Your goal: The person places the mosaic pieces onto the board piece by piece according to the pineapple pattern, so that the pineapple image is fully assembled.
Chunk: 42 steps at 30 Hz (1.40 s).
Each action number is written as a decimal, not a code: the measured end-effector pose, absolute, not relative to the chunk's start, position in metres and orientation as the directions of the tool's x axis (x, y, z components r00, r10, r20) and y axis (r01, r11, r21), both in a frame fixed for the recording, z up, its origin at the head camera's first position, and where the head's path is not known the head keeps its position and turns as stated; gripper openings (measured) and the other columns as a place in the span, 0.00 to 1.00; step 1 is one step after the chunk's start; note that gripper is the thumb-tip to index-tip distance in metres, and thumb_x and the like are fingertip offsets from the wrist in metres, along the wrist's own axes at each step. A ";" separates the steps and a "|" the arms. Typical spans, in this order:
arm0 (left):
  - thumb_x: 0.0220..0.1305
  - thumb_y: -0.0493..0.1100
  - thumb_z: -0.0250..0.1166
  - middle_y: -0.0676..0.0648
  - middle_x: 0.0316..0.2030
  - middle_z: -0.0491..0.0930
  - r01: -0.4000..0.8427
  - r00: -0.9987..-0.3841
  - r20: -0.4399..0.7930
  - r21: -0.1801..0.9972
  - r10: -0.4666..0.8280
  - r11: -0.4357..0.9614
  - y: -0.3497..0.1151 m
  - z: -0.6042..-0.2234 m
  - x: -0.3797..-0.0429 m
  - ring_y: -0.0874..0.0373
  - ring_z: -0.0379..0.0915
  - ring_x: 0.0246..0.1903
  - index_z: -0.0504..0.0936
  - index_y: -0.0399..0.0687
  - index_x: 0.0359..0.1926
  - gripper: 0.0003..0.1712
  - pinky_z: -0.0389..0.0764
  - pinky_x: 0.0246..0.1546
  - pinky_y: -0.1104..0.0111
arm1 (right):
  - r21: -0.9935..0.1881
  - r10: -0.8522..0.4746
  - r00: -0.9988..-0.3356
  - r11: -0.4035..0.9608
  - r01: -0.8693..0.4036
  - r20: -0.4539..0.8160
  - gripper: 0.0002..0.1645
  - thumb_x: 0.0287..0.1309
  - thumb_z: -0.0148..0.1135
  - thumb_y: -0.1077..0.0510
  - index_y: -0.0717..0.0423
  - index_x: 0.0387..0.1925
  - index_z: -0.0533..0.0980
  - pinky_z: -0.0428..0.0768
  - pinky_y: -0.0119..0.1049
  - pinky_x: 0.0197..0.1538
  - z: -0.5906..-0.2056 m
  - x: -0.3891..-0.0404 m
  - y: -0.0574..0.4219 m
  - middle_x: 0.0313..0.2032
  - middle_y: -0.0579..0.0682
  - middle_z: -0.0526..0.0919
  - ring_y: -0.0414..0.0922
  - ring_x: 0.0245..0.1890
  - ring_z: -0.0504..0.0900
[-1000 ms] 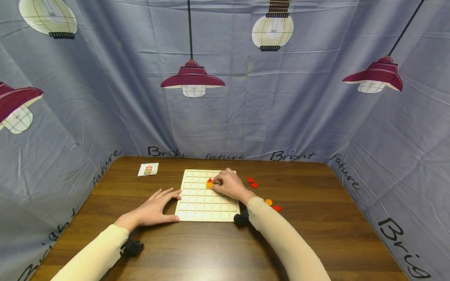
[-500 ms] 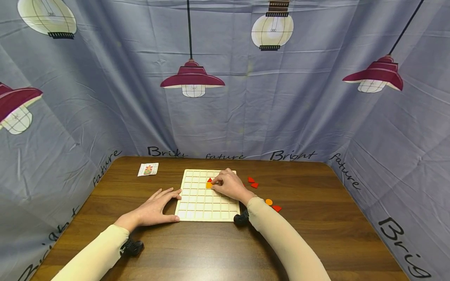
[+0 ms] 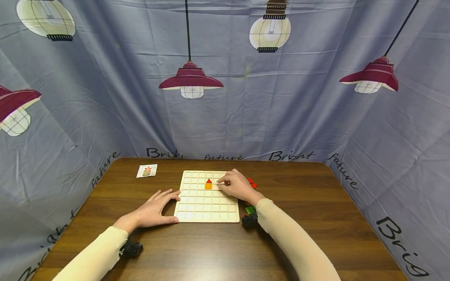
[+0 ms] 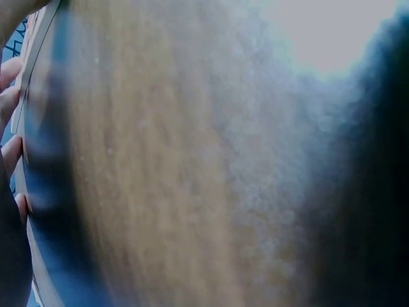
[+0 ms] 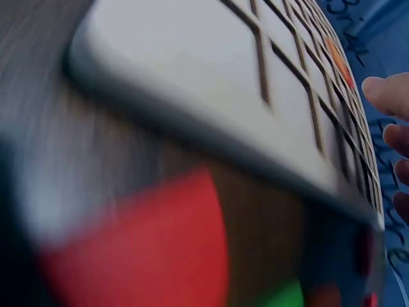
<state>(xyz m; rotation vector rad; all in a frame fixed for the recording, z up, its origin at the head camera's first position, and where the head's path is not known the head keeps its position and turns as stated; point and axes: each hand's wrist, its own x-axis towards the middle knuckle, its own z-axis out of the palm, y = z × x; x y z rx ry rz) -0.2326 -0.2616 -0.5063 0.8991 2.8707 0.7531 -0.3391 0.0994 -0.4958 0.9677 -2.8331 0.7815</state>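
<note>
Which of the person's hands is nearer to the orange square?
Right. The right hand reaches over the board, just right of the orange square; the left hand is farther off, at the board's left edge.

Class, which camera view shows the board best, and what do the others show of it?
The head view: it shows the board nearly whole, though the right hand covers part. The right wrist view gives a blurred corner and some grid. The left wrist view catches only a strip of its edge by the left hand.
</note>
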 end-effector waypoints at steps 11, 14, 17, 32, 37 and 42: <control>0.60 0.71 0.68 0.48 0.77 0.61 0.524 -0.833 0.099 0.458 0.545 0.718 -0.262 -0.508 -0.233 0.39 0.50 0.76 0.73 0.54 0.64 0.40 0.42 0.75 0.38 | -0.378 -0.460 -0.868 0.781 -0.497 0.190 0.18 0.61 0.73 0.45 0.44 0.51 0.86 0.75 0.44 0.47 -0.489 -0.342 0.184 0.41 0.39 0.81 0.43 0.42 0.72; 0.60 0.72 0.68 0.48 0.77 0.61 0.521 -0.835 0.100 0.459 0.541 0.719 -0.262 -0.509 -0.233 0.39 0.50 0.76 0.73 0.54 0.64 0.41 0.42 0.74 0.38 | -0.359 -0.424 -0.891 0.815 -0.454 0.165 0.20 0.60 0.74 0.43 0.46 0.50 0.86 0.75 0.47 0.51 -0.493 -0.341 0.204 0.42 0.41 0.81 0.45 0.44 0.73; 0.60 0.72 0.68 0.48 0.77 0.61 0.517 -0.838 0.097 0.459 0.538 0.723 -0.263 -0.509 -0.233 0.39 0.50 0.76 0.73 0.54 0.64 0.41 0.42 0.75 0.39 | -0.351 -0.399 -0.904 0.833 -0.427 0.152 0.19 0.58 0.74 0.42 0.47 0.46 0.86 0.76 0.47 0.51 -0.498 -0.340 0.216 0.41 0.41 0.81 0.45 0.45 0.74; 0.59 0.71 0.68 0.48 0.76 0.61 0.523 -0.836 0.109 0.459 0.538 0.718 -0.260 -0.509 -0.233 0.39 0.51 0.76 0.73 0.55 0.64 0.40 0.43 0.74 0.38 | -0.409 -0.431 -0.891 0.793 -0.451 0.145 0.13 0.62 0.71 0.52 0.45 0.48 0.86 0.76 0.48 0.50 -0.501 -0.341 0.227 0.40 0.41 0.80 0.46 0.46 0.75; 0.59 0.71 0.69 0.49 0.77 0.61 0.523 -0.836 0.111 0.460 0.538 0.718 -0.261 -0.509 -0.233 0.39 0.51 0.76 0.73 0.55 0.63 0.39 0.43 0.74 0.38 | -0.422 -0.426 -0.894 0.791 -0.442 0.136 0.14 0.62 0.72 0.49 0.44 0.49 0.86 0.76 0.49 0.52 -0.501 -0.341 0.228 0.41 0.41 0.80 0.46 0.48 0.75; 0.60 0.71 0.68 0.48 0.76 0.62 0.528 -0.833 0.116 0.459 0.540 0.715 -0.261 -0.509 -0.233 0.39 0.52 0.75 0.73 0.54 0.63 0.40 0.43 0.74 0.38 | -0.417 -0.447 -0.888 0.790 -0.450 0.111 0.13 0.64 0.70 0.51 0.43 0.50 0.86 0.75 0.52 0.54 -0.501 -0.342 0.229 0.43 0.41 0.80 0.47 0.49 0.75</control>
